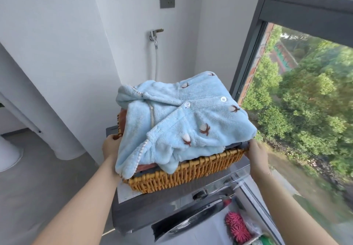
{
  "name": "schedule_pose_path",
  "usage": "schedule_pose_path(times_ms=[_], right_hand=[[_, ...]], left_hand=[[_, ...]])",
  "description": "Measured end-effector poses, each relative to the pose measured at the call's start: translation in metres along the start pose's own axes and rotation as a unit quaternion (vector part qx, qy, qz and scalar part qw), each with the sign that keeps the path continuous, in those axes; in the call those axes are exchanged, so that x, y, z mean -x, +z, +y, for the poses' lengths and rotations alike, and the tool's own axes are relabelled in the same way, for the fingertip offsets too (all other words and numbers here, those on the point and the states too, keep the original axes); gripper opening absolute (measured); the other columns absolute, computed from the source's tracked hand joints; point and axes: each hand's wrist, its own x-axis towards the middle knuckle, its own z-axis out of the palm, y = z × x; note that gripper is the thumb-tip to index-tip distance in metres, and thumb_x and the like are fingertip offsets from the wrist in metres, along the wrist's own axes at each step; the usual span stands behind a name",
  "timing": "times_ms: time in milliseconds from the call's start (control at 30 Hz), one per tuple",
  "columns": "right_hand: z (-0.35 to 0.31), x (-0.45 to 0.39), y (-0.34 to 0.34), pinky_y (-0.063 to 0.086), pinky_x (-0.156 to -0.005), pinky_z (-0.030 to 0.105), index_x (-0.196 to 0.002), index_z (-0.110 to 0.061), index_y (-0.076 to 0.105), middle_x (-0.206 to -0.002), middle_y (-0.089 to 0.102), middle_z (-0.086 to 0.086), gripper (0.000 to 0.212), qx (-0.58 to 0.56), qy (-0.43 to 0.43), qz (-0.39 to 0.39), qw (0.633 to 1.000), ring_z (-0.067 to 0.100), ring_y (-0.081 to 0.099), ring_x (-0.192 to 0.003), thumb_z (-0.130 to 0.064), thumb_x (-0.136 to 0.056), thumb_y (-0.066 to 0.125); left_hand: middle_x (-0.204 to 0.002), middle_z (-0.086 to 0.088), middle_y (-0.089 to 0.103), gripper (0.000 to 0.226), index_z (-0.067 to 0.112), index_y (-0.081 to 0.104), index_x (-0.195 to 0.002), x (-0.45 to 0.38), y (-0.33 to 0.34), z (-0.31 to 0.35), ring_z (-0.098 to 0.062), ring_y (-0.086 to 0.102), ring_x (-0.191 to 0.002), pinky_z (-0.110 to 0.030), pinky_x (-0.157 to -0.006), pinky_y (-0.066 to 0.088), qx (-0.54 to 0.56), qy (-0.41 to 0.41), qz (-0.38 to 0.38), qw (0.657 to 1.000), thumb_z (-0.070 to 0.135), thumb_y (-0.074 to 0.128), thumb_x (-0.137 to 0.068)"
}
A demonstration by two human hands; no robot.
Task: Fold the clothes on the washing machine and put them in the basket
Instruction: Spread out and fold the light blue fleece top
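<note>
Hands gripping wicker basket at both ends: left hand clutching the left rim, right hand clasping the right; basket resting on washing machine, blue fleece garment piled on top

Fluffy fleece pyjama top fills a rough woven wicker basket; the washing machine top is smooth, glossy grey.
</note>
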Motion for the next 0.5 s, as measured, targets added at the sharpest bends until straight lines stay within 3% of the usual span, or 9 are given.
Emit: schedule_pose_path(times_ms=[67,133,200,267,333,433,500], right_hand=[[0.021,0.04,0.009,0.036,-0.107,0.044,-0.134,-0.012,0.05,-0.136,0.05,0.003,0.042,-0.05,0.005,0.062,0.997,0.021,0.044,-0.126,-0.03,-0.1,0.034],[0.033,0.09,0.031,0.024,-0.115,0.046,-0.151,-0.023,0.024,-0.156,0.026,-0.005,0.052,-0.071,0.035,0.058,0.995,0.018,0.025,-0.142,-0.037,-0.102,0.032],[0.029,0.126,0.064,0.017,-0.117,0.045,-0.154,-0.03,0.01,-0.159,0.012,-0.01,0.057,-0.096,0.063,-0.003,0.993,0.015,0.014,-0.146,-0.045,-0.102,0.03],[0.035,0.146,0.097,0.011,-0.119,0.042,-0.153,-0.033,-0.003,-0.16,-0.005,-0.014,0.065,-0.107,0.059,-0.054,0.991,0.011,0.003,-0.148,-0.054,-0.1,0.027],[0.039,0.156,0.122,0.005,-0.12,0.043,-0.15,-0.035,-0.013,-0.157,-0.021,-0.017,0.07,-0.109,0.049,-0.049,0.992,0.008,-0.009,-0.147,-0.06,-0.097,0.024],[0.042,0.157,0.135,0.003,-0.119,0.041,-0.148,-0.037,-0.018,-0.154,-0.028,-0.018,0.07,-0.126,0.038,-0.028,0.991,0.007,-0.013,-0.146,-0.061,-0.095,0.021],[0.042,0.153,0.135,0.003,-0.118,0.039,-0.149,-0.036,-0.017,-0.155,-0.027,-0.017,0.068,-0.132,0.035,-0.024,0.99,0.007,-0.012,-0.146,-0.059,-0.097,0.02]], left_hand=[[-0.091,-0.023,0.062,0.021,-0.002,0.054,-0.073,-0.001,0.001,-0.001,-0.029,0.054,-0.091,-0.03,-0.077,0.039,0.014,-0.038,-0.009,0.999,0.004,0.054,-0.093],[-0.103,-0.028,0.062,0.018,-0.005,0.055,-0.077,0.005,0.001,0.003,-0.036,0.056,-0.094,-0.028,-0.075,0.036,0.04,-0.046,-0.023,0.998,0.003,0.053,-0.093],[-0.092,-0.025,0.064,0.023,-0.001,0.052,-0.071,0.01,-0.001,0.003,-0.037,0.059,-0.086,-0.027,-0.068,0.038,0.069,-0.028,-0.044,0.996,0.007,0.056,-0.092],[-0.071,-0.011,0.061,0.026,0.005,0.053,-0.066,0.021,-0.003,0.004,-0.028,0.057,-0.072,-0.025,-0.062,0.04,0.092,-0.016,-0.04,0.995,0.018,0.062,-0.087],[-0.065,-0.005,0.057,0.029,0.008,0.053,-0.064,0.026,-0.007,0.003,-0.025,0.055,-0.071,-0.027,-0.065,0.04,0.132,-0.016,-0.049,0.99,0.028,0.062,-0.082],[-0.077,-0.006,0.063,0.034,0.009,0.058,-0.076,0.032,-0.008,0.005,-0.028,0.059,-0.081,-0.029,-0.067,0.043,0.16,-0.001,-0.087,0.983,0.036,0.049,-0.095],[-0.101,-0.003,0.063,0.028,0.012,0.057,-0.109,0.035,-0.005,0.007,-0.023,0.058,-0.093,-0.029,-0.074,0.045,0.214,-0.011,-0.133,0.968,0.034,0.042,-0.101]])
